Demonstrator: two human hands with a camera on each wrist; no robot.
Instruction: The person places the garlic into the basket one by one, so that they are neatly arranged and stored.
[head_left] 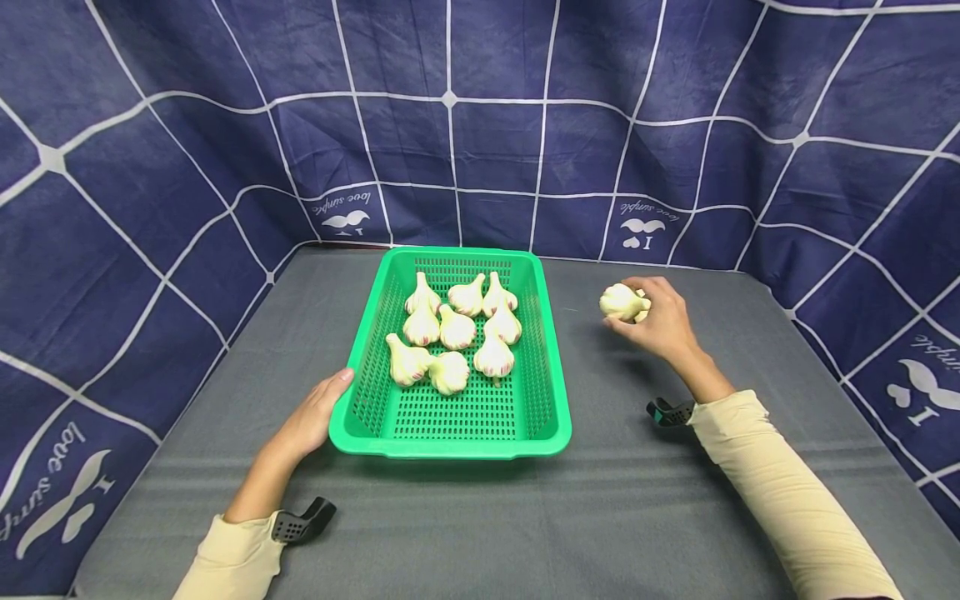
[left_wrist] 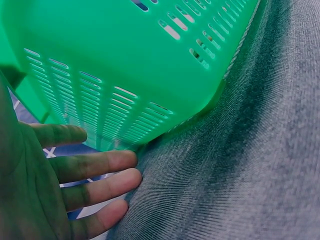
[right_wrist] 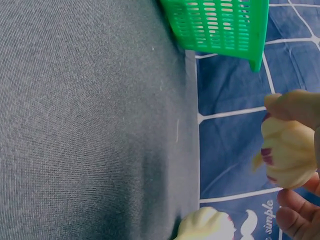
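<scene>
A green plastic basket (head_left: 450,448) with slotted walls sits on the grey cloth, holding several garlic bulbs (head_left: 457,327) with pale skins and purple streaks. My left hand (head_left: 318,412) is at the basket's left side; in the left wrist view its fingers (left_wrist: 100,192) are extended beside the slotted wall, low by the cloth. To the right of the basket, my right hand (head_left: 658,321) grips a garlic bulb (head_left: 619,302) between thumb and fingers, raised over the cloth. Another garlic bulb (right_wrist: 206,225) lies beneath it in the right wrist view, mostly hidden behind the hand in the head view.
Grey cloth (head_left: 600,500) covers the table around the basket. A dark blue curtain (head_left: 495,142) with white grid lines hangs behind and along both sides. Black straps with camera mounts (head_left: 303,521) are on both wrists.
</scene>
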